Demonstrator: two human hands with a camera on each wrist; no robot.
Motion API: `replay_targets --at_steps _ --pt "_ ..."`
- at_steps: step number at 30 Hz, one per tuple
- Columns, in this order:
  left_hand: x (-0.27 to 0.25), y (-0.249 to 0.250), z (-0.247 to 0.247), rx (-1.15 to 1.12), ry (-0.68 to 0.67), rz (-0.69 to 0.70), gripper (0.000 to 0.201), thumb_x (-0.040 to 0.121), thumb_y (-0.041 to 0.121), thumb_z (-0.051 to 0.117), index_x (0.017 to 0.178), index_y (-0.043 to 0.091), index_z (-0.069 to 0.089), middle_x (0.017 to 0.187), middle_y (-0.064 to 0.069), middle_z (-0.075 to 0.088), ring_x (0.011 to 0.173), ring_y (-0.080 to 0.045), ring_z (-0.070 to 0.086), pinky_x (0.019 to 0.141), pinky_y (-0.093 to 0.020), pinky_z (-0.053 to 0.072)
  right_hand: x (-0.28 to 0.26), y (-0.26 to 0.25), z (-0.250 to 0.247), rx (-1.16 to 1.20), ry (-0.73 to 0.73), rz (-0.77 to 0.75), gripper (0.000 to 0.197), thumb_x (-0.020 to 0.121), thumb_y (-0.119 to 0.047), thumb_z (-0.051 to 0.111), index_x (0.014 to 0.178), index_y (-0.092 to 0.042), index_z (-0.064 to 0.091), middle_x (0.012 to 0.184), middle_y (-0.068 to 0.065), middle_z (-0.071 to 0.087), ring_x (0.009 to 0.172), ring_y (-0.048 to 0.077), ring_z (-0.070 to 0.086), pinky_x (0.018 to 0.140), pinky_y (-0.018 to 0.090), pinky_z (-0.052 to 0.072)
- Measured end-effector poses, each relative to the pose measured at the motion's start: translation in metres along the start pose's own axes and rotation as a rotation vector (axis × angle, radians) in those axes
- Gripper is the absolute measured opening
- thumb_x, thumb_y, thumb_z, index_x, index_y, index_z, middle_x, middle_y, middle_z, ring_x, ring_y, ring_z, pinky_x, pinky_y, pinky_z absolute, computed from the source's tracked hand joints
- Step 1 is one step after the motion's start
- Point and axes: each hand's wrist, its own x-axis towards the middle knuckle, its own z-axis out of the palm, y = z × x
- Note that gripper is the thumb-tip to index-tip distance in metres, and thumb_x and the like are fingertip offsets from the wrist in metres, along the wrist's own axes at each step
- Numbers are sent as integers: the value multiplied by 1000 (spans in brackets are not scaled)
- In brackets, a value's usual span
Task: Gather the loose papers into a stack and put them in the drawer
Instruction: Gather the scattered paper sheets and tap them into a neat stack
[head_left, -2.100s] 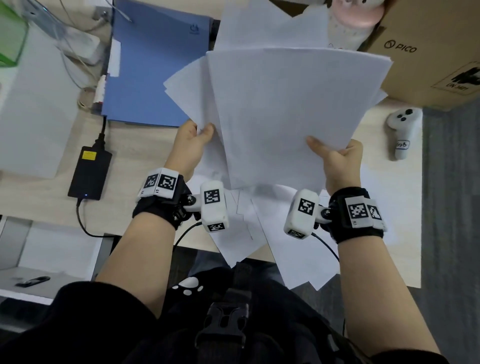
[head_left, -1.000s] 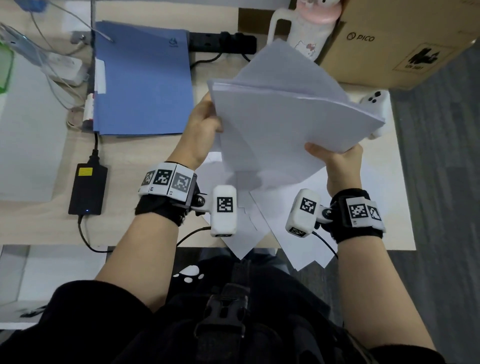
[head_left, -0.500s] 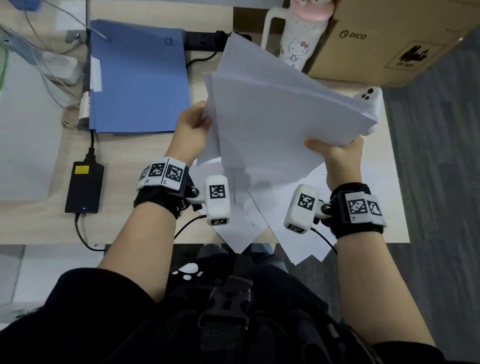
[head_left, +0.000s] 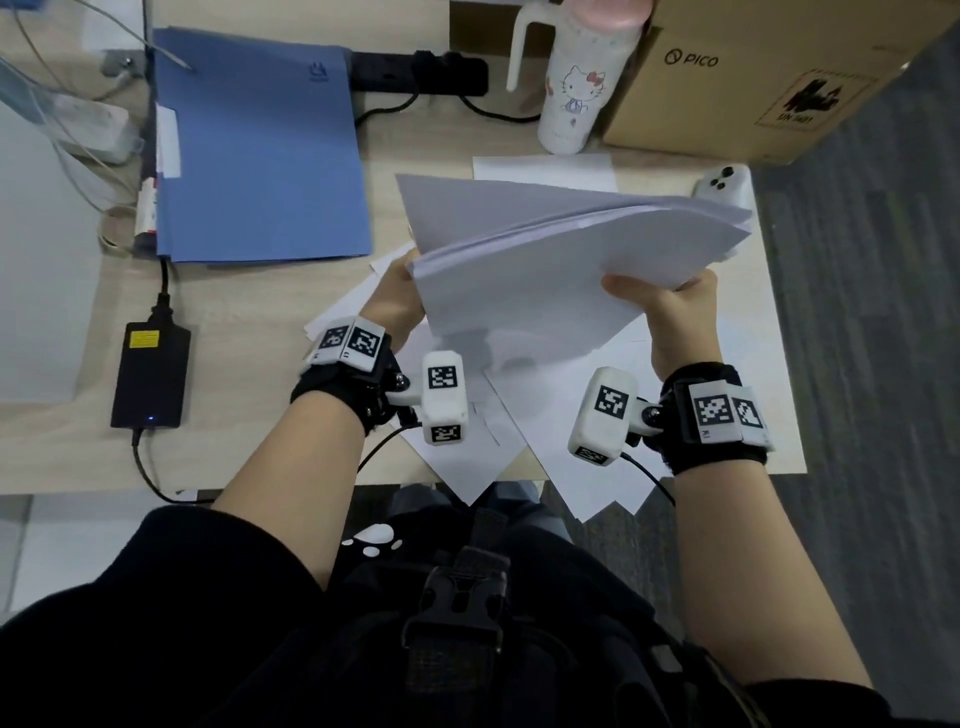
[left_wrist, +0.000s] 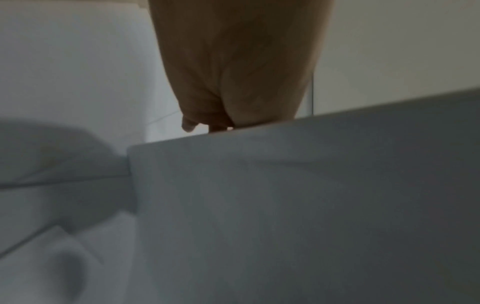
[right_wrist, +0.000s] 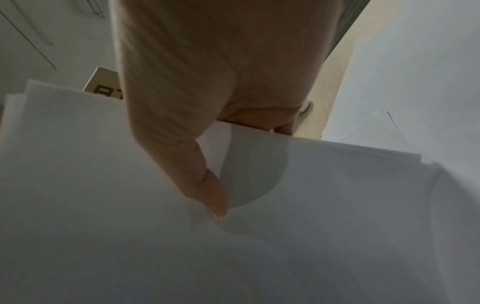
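Observation:
A stack of white papers (head_left: 545, 260) hangs above the desk, tilted, its sheets roughly lined up. My right hand (head_left: 670, 306) pinches its right edge, thumb on top; the right wrist view shows that thumb (right_wrist: 207, 197) lying on the top sheet (right_wrist: 285, 246). My left hand (head_left: 397, 296) holds the stack's left corner, with its fingers hidden behind the paper (left_wrist: 285, 205). Several loose sheets (head_left: 519, 431) still lie on the desk (head_left: 249, 364) beneath, some hanging over the front edge. One more sheet (head_left: 545, 171) lies at the back. No drawer is in view.
A blue folder (head_left: 260, 150) lies at the back left, a black power brick (head_left: 150, 374) with its cable left of my hands. A white bottle (head_left: 576, 83), a cardboard box (head_left: 769, 78), a power strip (head_left: 421, 73) and a white controller (head_left: 722, 187) line the back and right.
The stack has dropped lower and tipped flatter, with its sheets drawn closer together. Both hands came down and toward me with it. The sheet at the back is now uncovered.

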Motion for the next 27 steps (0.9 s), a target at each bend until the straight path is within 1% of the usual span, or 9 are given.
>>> replay_targets --at_steps 2,5,8,11,14,16,18,21,27 --pt "-5 -3 1 74 36 -33 39 91 -10 40 122 11 49 87 -1 60 73 2 60 58 -4 45 1 1 1 9 11 2 20 57 1 69 63 -18 67 60 -14 68 62 7 60 64 21 48" --pt "-5 -6 -11 100 11 22 63 75 -25 34 125 10 49 121 -16 60 115 -25 53 67 -6 48 2 1 4 16 31 3 18 57 0 69 60 -19 67 59 -15 66 63 9 59 65 21 47" --pt "1 -8 -25 214 -158 89 76 69 -20 50 128 27 41 128 10 53 128 -9 45 75 -2 44 5 3 8 35 58 9 17 58 -1 69 57 -18 67 58 -14 65 62 9 58 65 21 47" --pt "7 0 -21 236 -123 175 64 72 -2 72 126 19 44 123 7 57 116 -2 52 90 -11 42 7 3 12 62 82 15 16 58 -2 68 55 -18 65 57 -14 62 62 11 55 67 24 45" --pt "10 12 -12 67 90 273 27 91 6 56 117 5 51 101 7 62 85 12 60 79 -10 45 8 0 18 85 70 -2 19 61 -2 66 53 -18 63 56 -14 62 62 11 54 68 25 43" --pt "11 20 -11 23 142 328 27 94 8 49 119 -1 49 105 1 63 93 5 62 83 -12 47 8 -6 22 108 60 -27 22 63 0 66 51 -18 64 56 -14 62 61 9 55 68 23 43" --pt "10 29 -15 11 158 378 23 92 8 50 115 3 52 106 0 64 98 -3 62 87 -17 49 11 -12 24 139 48 -60 28 66 5 65 51 -19 67 57 -15 64 61 7 58 67 20 45" --pt "8 37 -24 -40 137 401 21 87 4 60 100 20 56 93 12 66 86 5 65 78 -14 50 15 -15 21 139 22 -80 28 65 6 65 54 -20 70 58 -15 66 61 6 60 67 20 48" --pt "9 29 -21 -56 88 277 23 77 4 73 90 20 63 77 21 71 78 6 67 73 -12 51 11 -2 19 -9 -96 -36 31 61 5 72 81 -19 66 79 -5 69 75 12 63 73 25 53"
